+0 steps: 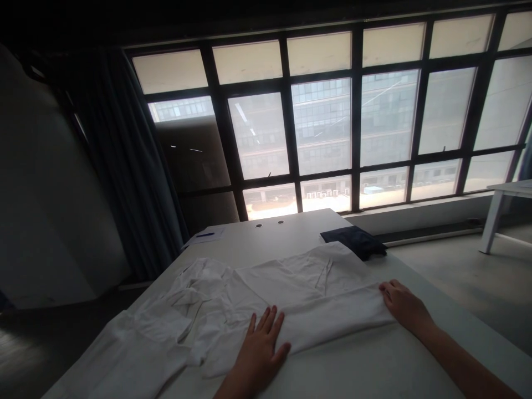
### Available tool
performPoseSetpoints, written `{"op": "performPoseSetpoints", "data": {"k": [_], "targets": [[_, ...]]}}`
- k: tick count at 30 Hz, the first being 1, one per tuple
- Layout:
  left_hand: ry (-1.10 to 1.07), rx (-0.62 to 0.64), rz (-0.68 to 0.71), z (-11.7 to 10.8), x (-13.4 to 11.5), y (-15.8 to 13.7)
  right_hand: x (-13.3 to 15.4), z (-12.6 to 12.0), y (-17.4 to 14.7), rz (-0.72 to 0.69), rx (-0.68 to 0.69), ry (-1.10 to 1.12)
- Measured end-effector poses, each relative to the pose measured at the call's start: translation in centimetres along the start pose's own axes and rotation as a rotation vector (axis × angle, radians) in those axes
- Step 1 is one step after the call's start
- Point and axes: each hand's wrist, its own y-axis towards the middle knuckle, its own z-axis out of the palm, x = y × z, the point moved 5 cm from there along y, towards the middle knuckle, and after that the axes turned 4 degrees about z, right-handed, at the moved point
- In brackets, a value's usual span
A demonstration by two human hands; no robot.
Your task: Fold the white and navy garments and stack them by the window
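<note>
Dark-framed windows (321,124) rise beyond a rumpled white cloth garment (291,282) spread over a pale desk (282,238). Its long axis runs left to right, and both hands touch it: the left hand (261,346) lies palm down on the near side, grip unclenched with fingers spread; the right hand (405,307) curls at the right end, though whether that grip pinches the cloth I cannot tell. One smooth strip of garment stretches between them. Past its far right corner sits a folded navy cloth (357,241); past its left part, white paper (203,240) bearing a dark pen (204,235). No brand or writing is legible.
</note>
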Motion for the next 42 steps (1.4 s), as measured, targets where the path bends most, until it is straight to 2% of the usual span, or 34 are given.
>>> {"op": "performPoseSetpoints", "data": {"k": [2, 5, 9, 12, 15, 18, 26, 33, 37, 42], "targets": [[0.018, -0.027, 0.030, -0.1, -0.4, 0.1, 2.0, -1.0, -0.6, -0.046, -0.080, -0.045], [0.044, -0.079, 0.125, -0.1, -1.7, 0.3, 7.0, -1.7, -2.3, -0.187, -0.120, 0.001], [0.032, -0.078, 0.193, 0.2, -3.2, 0.8, 14.6, -0.5, -5.7, -0.471, 0.023, 0.154], [0.004, -0.043, 0.182, 0.4, -3.4, 0.9, 17.4, 1.0, -7.4, -0.613, 0.166, 0.183], [-0.010, -0.025, 0.171, 0.5, -3.2, 0.8, 17.0, 2.1, -7.3, -0.586, 0.261, 0.170], [-0.007, -0.020, 0.163, 0.5, -3.0, 0.8, 15.9, 2.4, -6.8, -0.559, 0.298, 0.178], [0.011, -0.034, 0.134, 0.8, -2.6, 0.8, 15.4, 2.0, -6.4, -0.532, 0.264, 0.169], [-0.013, -0.011, 0.077, 0.5, -2.9, 0.8, 14.2, 2.6, -5.7, -0.500, 0.304, 0.145], [-0.024, -0.001, 0.061, 0.3, -3.0, 0.7, 13.9, 2.3, -5.5, -0.483, 0.231, 0.163], [-0.020, 0.007, 0.054, 0.4, -2.8, 0.6, 12.5, 0.9, -4.2, -0.401, 0.036, 0.176]]}}
